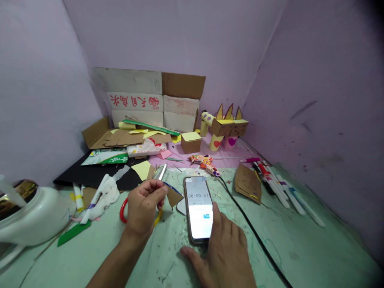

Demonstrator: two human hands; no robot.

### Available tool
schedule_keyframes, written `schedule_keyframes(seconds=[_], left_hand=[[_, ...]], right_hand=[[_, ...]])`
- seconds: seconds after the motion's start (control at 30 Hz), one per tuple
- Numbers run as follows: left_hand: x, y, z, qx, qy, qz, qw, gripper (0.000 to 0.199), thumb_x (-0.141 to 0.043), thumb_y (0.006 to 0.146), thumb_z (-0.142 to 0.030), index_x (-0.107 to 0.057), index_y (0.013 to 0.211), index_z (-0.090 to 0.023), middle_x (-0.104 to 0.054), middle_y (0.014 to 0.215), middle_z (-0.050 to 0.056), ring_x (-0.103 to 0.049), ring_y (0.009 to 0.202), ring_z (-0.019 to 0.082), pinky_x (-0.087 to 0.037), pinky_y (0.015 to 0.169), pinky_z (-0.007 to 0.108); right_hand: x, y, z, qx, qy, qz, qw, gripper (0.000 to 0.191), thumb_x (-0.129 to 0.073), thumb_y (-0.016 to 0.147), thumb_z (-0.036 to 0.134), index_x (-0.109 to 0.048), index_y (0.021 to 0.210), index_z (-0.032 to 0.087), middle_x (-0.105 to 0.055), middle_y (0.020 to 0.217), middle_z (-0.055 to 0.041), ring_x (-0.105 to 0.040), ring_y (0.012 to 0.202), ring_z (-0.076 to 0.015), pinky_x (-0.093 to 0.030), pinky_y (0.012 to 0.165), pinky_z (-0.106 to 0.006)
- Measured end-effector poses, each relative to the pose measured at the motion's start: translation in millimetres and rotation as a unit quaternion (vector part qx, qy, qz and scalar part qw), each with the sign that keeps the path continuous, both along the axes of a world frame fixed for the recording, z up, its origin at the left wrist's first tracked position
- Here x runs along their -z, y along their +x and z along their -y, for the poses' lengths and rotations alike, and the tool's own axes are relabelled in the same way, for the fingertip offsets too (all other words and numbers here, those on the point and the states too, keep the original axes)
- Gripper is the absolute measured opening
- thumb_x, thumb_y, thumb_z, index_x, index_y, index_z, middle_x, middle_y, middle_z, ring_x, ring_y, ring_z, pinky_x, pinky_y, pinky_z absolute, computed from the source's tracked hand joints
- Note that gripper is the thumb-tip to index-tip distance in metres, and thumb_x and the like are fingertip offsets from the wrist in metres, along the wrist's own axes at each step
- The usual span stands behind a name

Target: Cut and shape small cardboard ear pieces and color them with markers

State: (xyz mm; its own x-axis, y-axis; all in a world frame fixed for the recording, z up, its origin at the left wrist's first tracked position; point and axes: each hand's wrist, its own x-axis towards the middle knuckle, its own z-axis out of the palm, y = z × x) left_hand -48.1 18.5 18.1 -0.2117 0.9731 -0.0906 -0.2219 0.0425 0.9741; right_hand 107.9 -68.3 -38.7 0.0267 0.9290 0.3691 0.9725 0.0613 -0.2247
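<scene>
My left hand pinches a small brown cardboard triangle with a dark blue edge between thumb and forefinger. Behind and under that hand lie scissors, their blades pointing away and a red handle loop showing at its left. Part of a yellow curved piece shows below the fingers. My right hand rests at the lower right of a phone. Its fingertips touch the phone's right edge, and the thumb is spread away to the left. The lit screen reads 00:00:37.
Markers and a folded cardboard piece lie right. A black cable crosses the table. At the back stand cardboard animal figures, a small box and a large carton. A white pot-like vessel stands left.
</scene>
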Motion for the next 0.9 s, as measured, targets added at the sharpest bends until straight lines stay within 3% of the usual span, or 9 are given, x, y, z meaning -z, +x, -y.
schedule_keyframes(seconds=[0.1, 0.2, 0.33, 0.47, 0.57, 0.67, 0.77, 0.9], left_hand=[[-0.5, 0, 0, -0.004, 0.006, 0.0, 1.0, 0.016, -0.07, 0.054, -0.022, -0.058, 0.061, -0.014, -0.049, 0.041, -0.006, -0.039, 0.038, 0.005, -0.03, 0.037, 0.015], [-0.8, 0, -1, -0.004, 0.008, -0.006, 1.0, 0.016, -0.07, 0.053, -0.022, -0.058, 0.061, -0.014, -0.049, 0.042, -0.005, -0.039, 0.038, 0.005, -0.03, 0.037, 0.015], [-0.1, 0, -1, -0.002, 0.008, -0.011, 1.0, 0.016, -0.07, 0.053, -0.023, -0.059, 0.06, -0.013, -0.049, 0.04, -0.005, -0.038, 0.038, 0.005, -0.029, 0.037, 0.015], [-2.0, 0, -1, -0.008, -0.002, -0.006, 1.0, 0.019, -0.072, 0.05, -0.023, -0.059, 0.06, -0.013, -0.05, 0.041, -0.005, -0.039, 0.038, 0.005, -0.03, 0.038, 0.015], [-3.4, 0, -2, -0.021, -0.02, -0.002, 1.0, 0.022, -0.073, 0.045, -0.023, -0.06, 0.06, -0.013, -0.052, 0.044, -0.004, -0.04, 0.039, 0.005, -0.03, 0.038, 0.014], [-3.3, 0, -2, -0.018, -0.031, -0.004, 0.999, 0.024, -0.075, 0.042, -0.025, -0.061, 0.058, -0.014, -0.053, 0.043, -0.004, -0.041, 0.039, 0.006, -0.031, 0.037, 0.015], [-3.0, -1, -2, -0.016, -0.036, -0.012, 0.999, 0.024, -0.076, 0.04, -0.024, -0.063, 0.058, -0.014, -0.055, 0.045, -0.003, -0.041, 0.04, 0.006, -0.033, 0.037, 0.016], [0.7, -3, -5, -0.034, -0.067, -0.024, 0.997, 0.025, -0.077, 0.038, -0.021, -0.064, 0.06, -0.016, -0.058, 0.05, -0.002, -0.045, 0.041, 0.007, -0.035, 0.036, 0.015]], right_hand=[[-2.4, -10, -4, 0.052, -0.008, 0.004, 0.999, 0.098, -0.063, 0.069, 0.047, -0.009, 0.142, 0.01, -0.055, 0.101, -0.019, -0.052, 0.089, -0.0382, -0.04, 0.078, -0.054], [-4.0, -7, -7, 0.057, -0.033, -0.017, 0.998, 0.088, -0.059, 0.071, 0.039, -0.015, 0.14, 0.006, -0.055, 0.103, -0.0201, -0.052, 0.091, -0.0378, -0.041, 0.079, -0.053], [-14.6, 11, -18, 0.055, -0.116, -0.13, 0.983, 0.09, -0.059, 0.065, 0.03, -0.017, 0.139, -0.001, -0.053, 0.111, -0.0231, -0.05, 0.105, -0.0371, -0.04, 0.091, -0.049], [-34.3, 30, -27, 0.029, -0.188, -0.264, 0.945, 0.1, -0.06, 0.059, 0.027, -0.006, 0.142, 0.007, -0.049, 0.125, -0.0217, -0.049, 0.114, -0.0338, -0.042, 0.092, -0.045], [-40.2, 45, -24, 0.009, -0.152, -0.3, 0.942, 0.104, -0.061, 0.057, 0.025, -0.003, 0.142, 0.011, -0.042, 0.134, -0.0217, -0.043, 0.122, -0.0339, -0.038, 0.097, -0.048], [-37.1, 73, -24, 0.02, -0.058, -0.295, 0.954, 0.105, -0.059, 0.062, 0.027, 0.005, 0.143, 0.01, -0.039, 0.136, -0.0226, -0.041, 0.124, -0.0334, -0.035, 0.099, -0.05], [-34.5, 120, -36, 0.073, 0.026, -0.222, 0.972, 0.101, -0.061, 0.062, 0.025, -0.003, 0.143, 0.011, -0.038, 0.137, -0.0226, -0.037, 0.126, -0.0361, -0.032, 0.1, -0.052], [-34.5, 185, -62, 0.176, 0.004, -0.168, 0.97, 0.098, -0.061, 0.062, 0.029, -0.01, 0.141, 0.001, -0.042, 0.13, -0.029, -0.044, 0.118, -0.0401, -0.039, 0.094, -0.048]])
